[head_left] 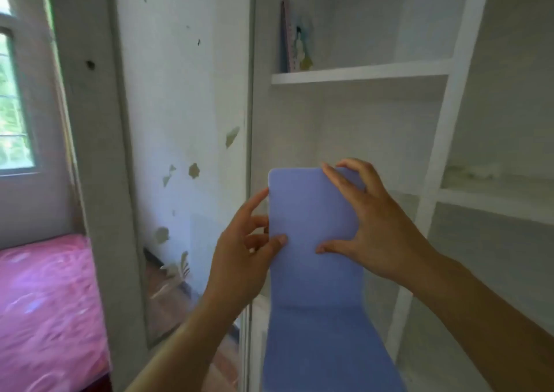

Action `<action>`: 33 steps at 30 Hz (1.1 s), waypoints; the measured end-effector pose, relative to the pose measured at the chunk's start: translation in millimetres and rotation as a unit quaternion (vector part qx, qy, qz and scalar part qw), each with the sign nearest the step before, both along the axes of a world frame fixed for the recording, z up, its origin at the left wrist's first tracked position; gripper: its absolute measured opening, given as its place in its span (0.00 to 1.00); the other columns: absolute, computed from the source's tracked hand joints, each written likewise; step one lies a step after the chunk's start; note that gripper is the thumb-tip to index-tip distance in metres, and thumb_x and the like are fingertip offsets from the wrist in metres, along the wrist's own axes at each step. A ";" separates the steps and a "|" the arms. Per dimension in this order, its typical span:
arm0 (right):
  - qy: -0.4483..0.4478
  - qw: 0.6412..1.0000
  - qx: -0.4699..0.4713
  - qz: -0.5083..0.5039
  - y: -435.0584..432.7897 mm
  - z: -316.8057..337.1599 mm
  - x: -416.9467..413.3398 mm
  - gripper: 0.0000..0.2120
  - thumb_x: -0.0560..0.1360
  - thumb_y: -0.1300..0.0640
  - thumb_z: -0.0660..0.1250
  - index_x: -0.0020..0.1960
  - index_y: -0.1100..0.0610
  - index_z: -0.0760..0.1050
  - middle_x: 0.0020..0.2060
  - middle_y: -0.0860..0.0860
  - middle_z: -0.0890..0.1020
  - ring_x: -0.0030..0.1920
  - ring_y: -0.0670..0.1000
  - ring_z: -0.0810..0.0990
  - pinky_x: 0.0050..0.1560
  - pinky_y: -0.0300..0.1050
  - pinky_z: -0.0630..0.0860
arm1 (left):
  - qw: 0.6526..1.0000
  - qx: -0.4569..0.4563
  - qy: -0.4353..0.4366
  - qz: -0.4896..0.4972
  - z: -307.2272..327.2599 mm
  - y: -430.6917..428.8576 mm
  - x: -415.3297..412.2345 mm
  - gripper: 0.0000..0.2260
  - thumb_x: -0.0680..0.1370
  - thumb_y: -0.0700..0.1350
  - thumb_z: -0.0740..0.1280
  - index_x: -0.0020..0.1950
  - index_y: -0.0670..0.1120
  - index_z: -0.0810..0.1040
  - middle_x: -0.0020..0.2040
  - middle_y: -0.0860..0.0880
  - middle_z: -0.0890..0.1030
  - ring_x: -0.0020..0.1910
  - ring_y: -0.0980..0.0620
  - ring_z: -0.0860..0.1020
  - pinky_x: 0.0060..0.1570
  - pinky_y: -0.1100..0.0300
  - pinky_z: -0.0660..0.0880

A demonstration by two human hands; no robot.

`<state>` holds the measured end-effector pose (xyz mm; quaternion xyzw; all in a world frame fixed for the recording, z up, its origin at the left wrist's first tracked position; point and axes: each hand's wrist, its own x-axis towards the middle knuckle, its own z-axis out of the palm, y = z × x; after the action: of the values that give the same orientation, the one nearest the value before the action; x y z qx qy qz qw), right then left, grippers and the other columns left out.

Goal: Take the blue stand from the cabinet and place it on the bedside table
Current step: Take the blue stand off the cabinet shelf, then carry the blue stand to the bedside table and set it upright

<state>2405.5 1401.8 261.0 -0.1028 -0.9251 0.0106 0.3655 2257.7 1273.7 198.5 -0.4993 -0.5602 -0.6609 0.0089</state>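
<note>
The blue stand (311, 229) is a flat, rounded-corner panel with a fold line low down, held upright in front of the open white cabinet (359, 74). My left hand (242, 253) grips its left edge, thumb on the front face. My right hand (368, 220) clasps the upper right corner, fingers over the top and thumb on the front. The stand's lower section widens toward the bottom of the view. The bedside table is not in sight.
A thin book or card (295, 41) leans on the upper cabinet shelf. A white upright (443, 140) divides the cabinet compartments. A chipped white wall panel (183, 122) stands to the left, with a pink bed (45, 310) and a window (12, 107) beyond.
</note>
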 end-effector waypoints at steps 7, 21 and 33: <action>-0.071 0.979 -0.115 0.152 -91.4 -90.2 -20.8 0.51 0.61 0.46 0.77 0.73 0.44 0.49 0.71 0.44 0.50 0.70 0.44 0.53 0.62 0.38 0.62 | 0.985 -0.047 -0.120 0.117 -81.4 -136.7 34.0 0.29 0.73 0.35 0.68 0.66 0.62 0.68 0.45 0.52 0.83 0.39 0.52 0.82 0.35 0.58 0.77; -0.141 0.853 -0.221 0.452 -341.7 -201.1 -72.5 0.43 0.64 0.43 0.73 0.73 0.47 0.57 0.73 0.46 0.57 0.71 0.41 0.57 0.65 0.53 0.70 | 0.874 -0.022 -0.245 0.419 -159.7 -425.9 111.3 0.28 0.74 0.33 0.67 0.65 0.62 0.70 0.48 0.51 0.84 0.43 0.49 0.83 0.38 0.54 0.80; -0.315 0.719 -0.238 0.572 -641.5 -263.3 -14.1 0.36 0.66 0.40 0.68 0.70 0.50 0.63 0.68 0.44 0.67 0.65 0.45 0.69 0.63 0.45 0.72 | 0.700 0.022 -0.310 0.643 -198.2 -695.4 240.1 0.23 0.74 0.43 0.68 0.66 0.60 0.70 0.51 0.55 0.83 0.48 0.50 0.82 0.41 0.52 0.82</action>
<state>2391.4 760.3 -2.3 0.3644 -0.8367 0.4045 -0.0593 2497.8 578.3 0.3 0.2163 -0.7017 -0.6236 0.2683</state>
